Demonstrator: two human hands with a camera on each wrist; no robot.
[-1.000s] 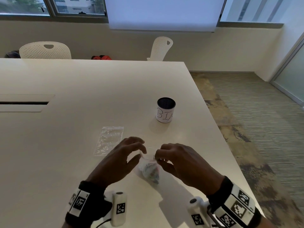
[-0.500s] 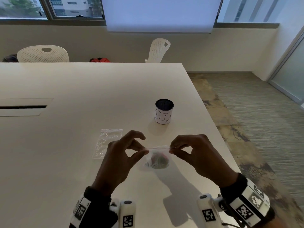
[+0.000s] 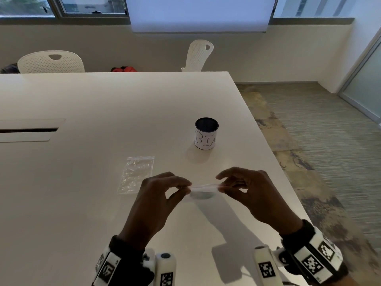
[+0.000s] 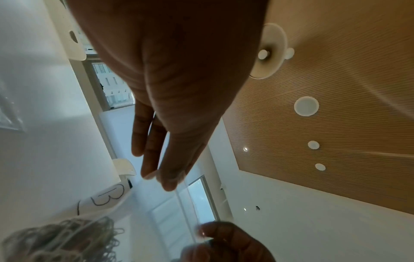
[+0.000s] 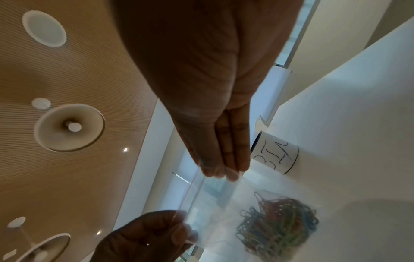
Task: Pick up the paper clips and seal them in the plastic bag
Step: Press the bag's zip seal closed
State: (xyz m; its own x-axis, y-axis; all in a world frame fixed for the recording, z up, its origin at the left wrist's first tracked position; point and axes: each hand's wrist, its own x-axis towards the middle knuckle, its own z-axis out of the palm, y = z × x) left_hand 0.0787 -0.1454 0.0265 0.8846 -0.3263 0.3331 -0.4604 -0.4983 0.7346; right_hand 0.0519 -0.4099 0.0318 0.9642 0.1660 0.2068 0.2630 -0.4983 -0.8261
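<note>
Head view: left hand (image 3: 156,201) and right hand (image 3: 253,195) are raised above the white table (image 3: 103,112), near its right edge toward the near right corner. Each pinches one end of the top strip of a small clear plastic zip bag (image 3: 203,189), thumb against fingertips, other fingers curled. Bag is stretched level between them; its lower part hangs blurred, contents unclear here. A second clear plastic bag (image 3: 137,174), flat and crinkled, lies on the table just left of the left hand, not touched. A white paper-wrapped cylindrical cup with a dark inside and handwritten "BIN" (image 3: 206,133) stands upright farther back, apart from the hands. A rectangular cable slot (image 3: 28,130) sits at the left edge. Two white perforated chairs (image 3: 50,62) stand beyond the far edge, a red item (image 3: 123,69) between them.

Left wrist view: left hand (image 4: 174,99) fills the top, thumb and fingertips pressed on the bag's strip edge (image 4: 186,203); right hand (image 4: 224,242) grips the other end at bottom. A tangle of paper clips (image 4: 67,239), blurred, sits lower left. The cup's lettering (image 4: 107,196) shows behind.

Right wrist view: right hand (image 5: 212,88) pinches the strip; left hand (image 5: 147,235) holds the opposite end. Multicoloured paper clips (image 5: 277,225) bunch inside the bag's bottom. Whether the zip is closed cannot be told.
</note>
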